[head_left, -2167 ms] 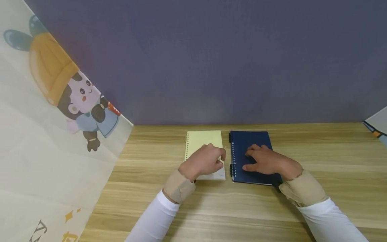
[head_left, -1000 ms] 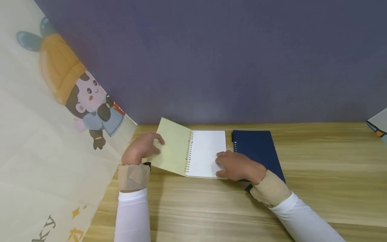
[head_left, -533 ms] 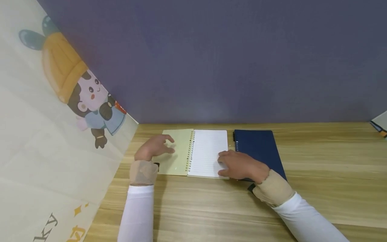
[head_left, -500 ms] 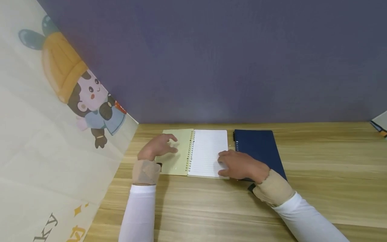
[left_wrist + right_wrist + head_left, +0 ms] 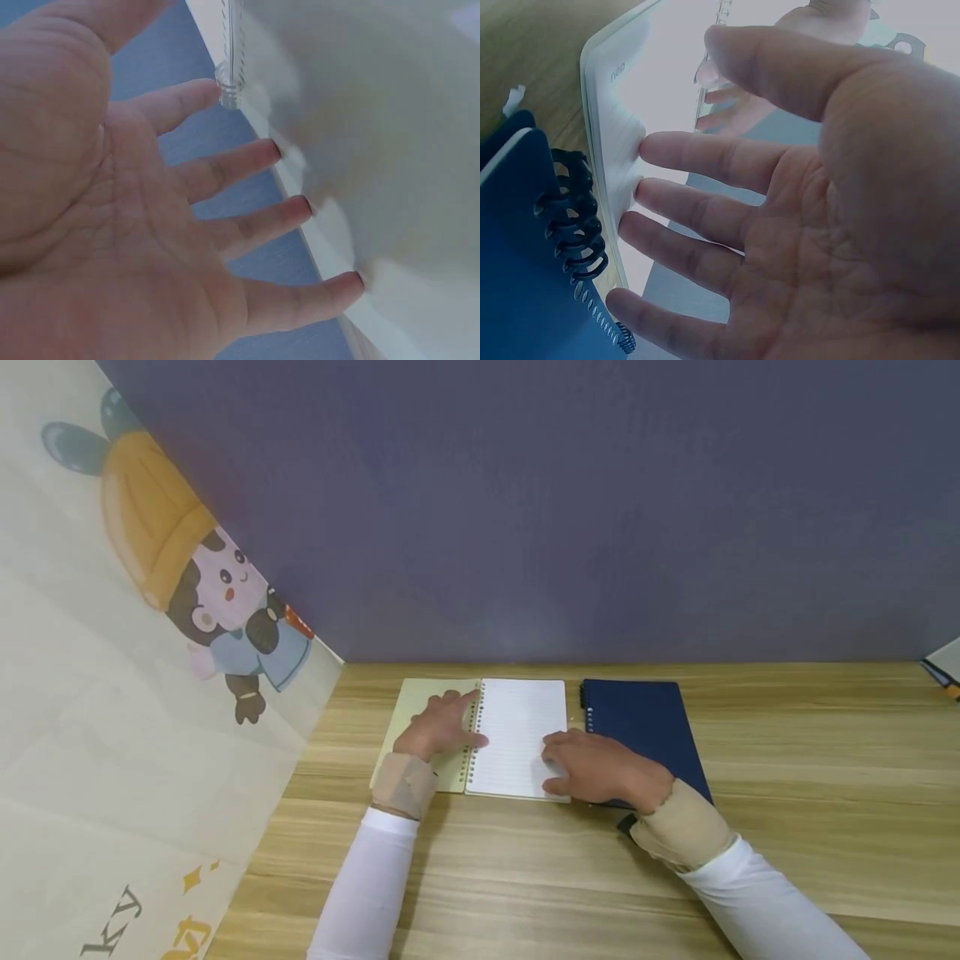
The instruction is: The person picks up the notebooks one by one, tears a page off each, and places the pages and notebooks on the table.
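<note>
A spiral notebook lies spread flat on the table, its pale yellow cover (image 5: 397,727) turned to the left and a white lined page (image 5: 517,718) on the right. My left hand (image 5: 438,727) spans the cover beside the clear spiral binding; in the left wrist view its spread fingertips touch the cover. My right hand (image 5: 600,764) has its fingertips on the right edge of the page, fingers straight in the right wrist view. Under and behind that hand is a closed dark blue notebook (image 5: 637,710), whose black rings (image 5: 574,217) show in the right wrist view.
The wood-grain table (image 5: 525,877) meets a dark purple-grey wall (image 5: 562,510) at the back. On the left stands a pale panel (image 5: 67,693) printed with a cartoon figure. A small white scrap (image 5: 514,100) lies near the blue notebook.
The yellow cover has been turned over to the left and now lies flat. My left hand has since slid right to the binding. My right hand moved left from the blue notebook onto the page edge.
</note>
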Demonstrator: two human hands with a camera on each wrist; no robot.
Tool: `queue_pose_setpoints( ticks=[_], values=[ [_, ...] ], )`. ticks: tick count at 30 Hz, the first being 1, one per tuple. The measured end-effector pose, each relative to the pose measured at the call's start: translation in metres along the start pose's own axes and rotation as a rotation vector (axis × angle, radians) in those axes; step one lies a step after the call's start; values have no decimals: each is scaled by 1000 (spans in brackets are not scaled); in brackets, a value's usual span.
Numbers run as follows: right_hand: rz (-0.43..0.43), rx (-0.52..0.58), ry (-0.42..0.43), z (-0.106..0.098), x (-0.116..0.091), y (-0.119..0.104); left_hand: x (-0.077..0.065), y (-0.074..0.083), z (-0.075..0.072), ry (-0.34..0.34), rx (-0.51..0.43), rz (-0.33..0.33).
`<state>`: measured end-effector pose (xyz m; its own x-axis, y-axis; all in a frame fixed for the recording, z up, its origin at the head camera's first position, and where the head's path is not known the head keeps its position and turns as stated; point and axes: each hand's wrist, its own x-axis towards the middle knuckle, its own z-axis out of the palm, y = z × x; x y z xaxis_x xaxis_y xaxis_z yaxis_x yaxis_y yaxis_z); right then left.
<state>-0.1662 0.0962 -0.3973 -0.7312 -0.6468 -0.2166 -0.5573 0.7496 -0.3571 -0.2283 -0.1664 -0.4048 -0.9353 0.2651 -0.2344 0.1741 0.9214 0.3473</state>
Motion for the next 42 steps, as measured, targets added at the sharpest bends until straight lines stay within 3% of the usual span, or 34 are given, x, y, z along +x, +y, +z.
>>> queue_pose_setpoints(
  ticks=[6, 12, 20, 28, 42],
  values=[
    [-13, 24, 14, -1, 0, 3, 2, 4, 1, -7, 61, -7],
    [-23, 17, 106, -17, 6, 14, 4, 6, 5, -9, 94, -11],
    [44, -48, 203, -43, 58, 36, 3, 6, 6, -15, 127, -28],
    [180, -101, 176, -27, 99, 66, 0, 15, 8, -36, 137, -27],
    [210, -140, 257, -26, 108, 58, 1, 16, 4, -26, 134, -51]
  ],
)
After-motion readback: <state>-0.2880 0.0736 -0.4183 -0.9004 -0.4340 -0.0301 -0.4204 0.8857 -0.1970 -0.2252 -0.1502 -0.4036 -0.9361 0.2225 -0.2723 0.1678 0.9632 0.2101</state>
